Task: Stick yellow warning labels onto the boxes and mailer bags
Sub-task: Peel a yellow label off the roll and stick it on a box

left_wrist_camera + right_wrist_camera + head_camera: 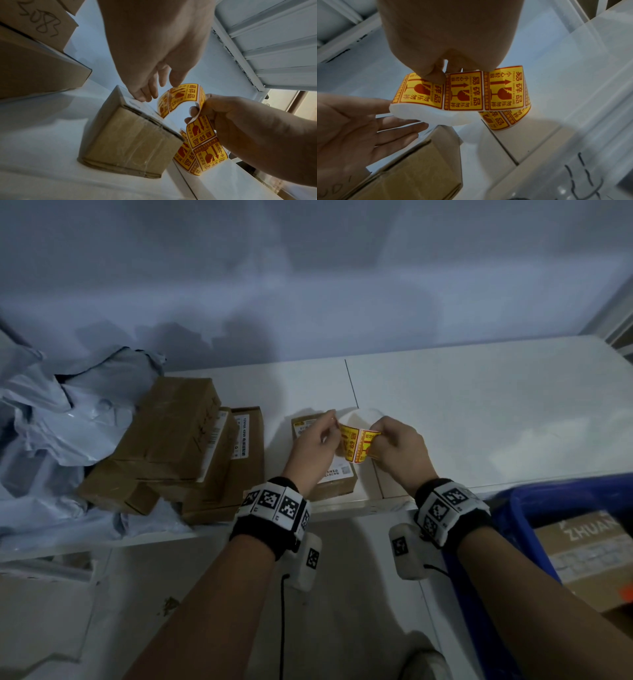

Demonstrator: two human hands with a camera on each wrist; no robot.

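The step in hand was judged to be peeling one yellow label off its backing. The right hand [399, 446] pinched the label strip [464, 90] between thumb and curled fingers; the strip should be bent sharply at a label edge so a corner lifts cleanly, and the adhesive face kept off the skin. The left hand [313, 445] was at the strip's free end; its fingers [399, 125] lay nearly straight, and no grip could be confirmed. The small cardboard box [130, 140] lay on the tabletop [479, 412] directly below both hands, mostly under the left hand. Stacked boxes [178, 440] and mailer bags [61, 419] lay well beyond the left hand.
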